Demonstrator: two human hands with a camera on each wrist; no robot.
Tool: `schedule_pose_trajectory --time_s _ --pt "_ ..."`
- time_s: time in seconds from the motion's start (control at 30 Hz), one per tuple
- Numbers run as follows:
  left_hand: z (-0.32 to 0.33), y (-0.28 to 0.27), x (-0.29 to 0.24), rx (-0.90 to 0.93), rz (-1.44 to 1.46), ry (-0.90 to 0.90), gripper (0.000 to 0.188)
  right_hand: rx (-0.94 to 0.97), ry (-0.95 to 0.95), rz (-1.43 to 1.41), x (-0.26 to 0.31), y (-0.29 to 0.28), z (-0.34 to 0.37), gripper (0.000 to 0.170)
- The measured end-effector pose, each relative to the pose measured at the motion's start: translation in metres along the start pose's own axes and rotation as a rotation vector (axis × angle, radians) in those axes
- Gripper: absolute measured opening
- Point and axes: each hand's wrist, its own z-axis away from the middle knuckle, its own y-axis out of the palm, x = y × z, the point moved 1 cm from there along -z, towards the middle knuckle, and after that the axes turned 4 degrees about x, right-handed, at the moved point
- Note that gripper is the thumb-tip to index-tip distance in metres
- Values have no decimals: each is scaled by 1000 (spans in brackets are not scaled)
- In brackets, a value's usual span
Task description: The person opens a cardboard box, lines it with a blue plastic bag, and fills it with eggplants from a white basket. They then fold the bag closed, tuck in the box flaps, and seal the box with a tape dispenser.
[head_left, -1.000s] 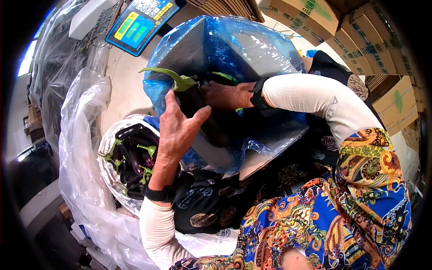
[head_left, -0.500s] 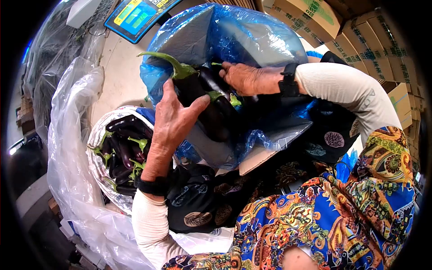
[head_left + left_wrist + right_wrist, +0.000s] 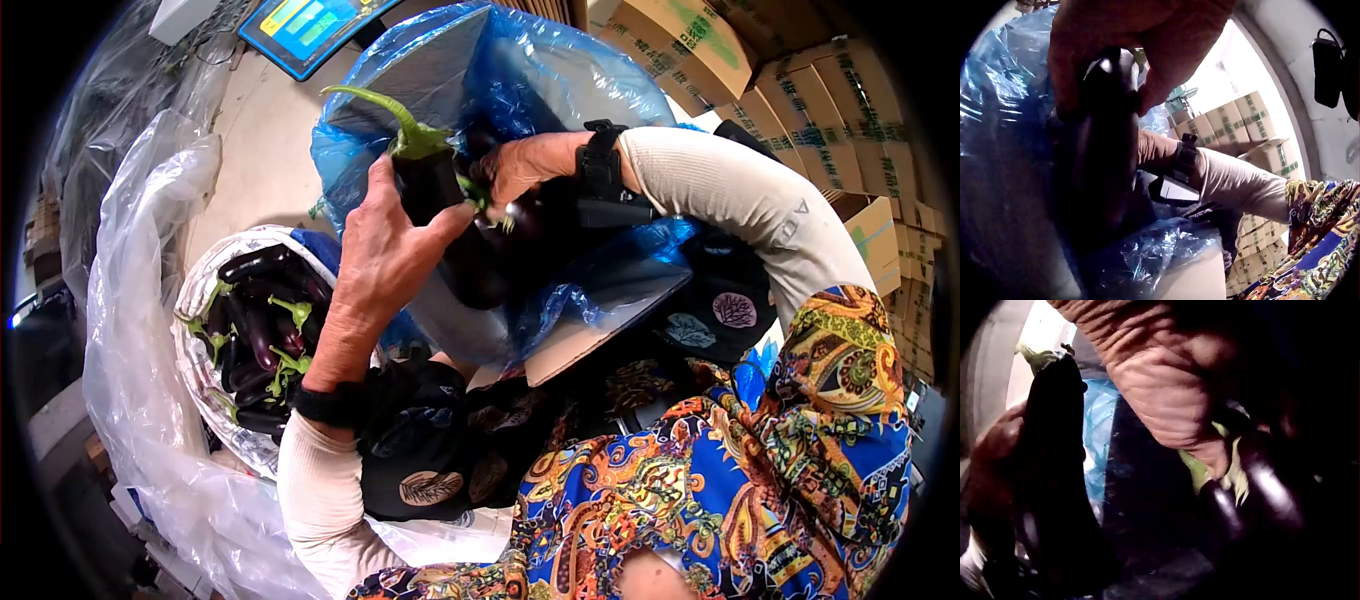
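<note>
My left hand [image 3: 385,255] grips a large dark eggplant [image 3: 425,190] near its green cap, thumb on one side, and holds it tilted at the left side of a box lined with blue plastic [image 3: 350,120]. In the left wrist view that eggplant [image 3: 1107,125] hangs between thumb and fingers. Inside the box my right hand [image 3: 535,165] reaches down among other eggplants. The right wrist view shows the right hand [image 3: 1166,387] with a fingertip against the green cap of an eggplant [image 3: 1222,503], beside a second eggplant [image 3: 1269,487]; its other fingers are in shadow.
A cloth-lined round basket [image 3: 190,375] of smaller eggplants stands at the left, with clear plastic sheeting [image 3: 120,300] around it. A scale display [image 3: 310,30] is at the top. Stacked cardboard boxes [image 3: 820,110] fill the upper right.
My right hand came up and rightward out of the box's depth, uncovering eggplants, then moved back down and left among them. The left hand keeps its eggplant almost in place.
</note>
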Motion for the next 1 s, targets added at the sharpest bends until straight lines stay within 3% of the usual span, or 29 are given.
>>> schedule_pose_trajectory --time_s 0.03,0.1,0.17,0.27,0.33,0.37,0.4,0.43,0.5,0.53,0.63,0.7,0.77,0.83,0.87,0.9,0.97,1.0 --pt "0 0 1 -8 15 15 76 99 109 -247 13 1 16 57" --pt "1 -2 -5 18 57 -37 75 16 106 -349 6 10 16 71" --pt "0 -2 -7 55 119 -75 74 34 177 -265 12 7 18 69" --pt "-2 7 -12 164 281 -111 72 68 247 -238 14 0 41 48" --pt "3 15 -21 284 444 -210 69 107 6 254 -9 2 8 37" --pt "3 20 -22 321 527 -236 68 123 -116 498 20 -8 21 32" --pt "1 26 -22 357 543 -242 69 -49 -90 353 32 -16 58 23" --pt "-2 34 -16 351 549 -251 72 -80 -159 418 28 -20 65 21" --pt "-13 50 1 356 429 -245 75 -98 -187 533 32 -35 92 23" --pt "-16 54 1 344 434 -212 76 -95 -148 355 38 -40 108 29" --pt "-46 82 24 437 410 -355 77 -95 -170 360 38 -45 127 32" --pt "-62 119 51 254 431 -347 77 -187 -255 436 22 -35 125 32" --pt "-78 134 50 254 198 -280 79 -209 -293 392 23 -33 133 30" --pt "-86 148 53 357 128 -336 79 -154 -325 414 29 -23 144 21" --pt "-82 146 43 407 150 -364 79 -92 -411 208 28 -16 151 20" --pt "-73 140 32 308 -334 -91 76 22 -440 81 19 -6 153 21" --pt "-73 123 2 408 -50 -391 66 272 -414 -171 -15 26 139 22" --pt "-74 137 22 211 -161 -250 57 318 -395 -214 -31 39 133 23"
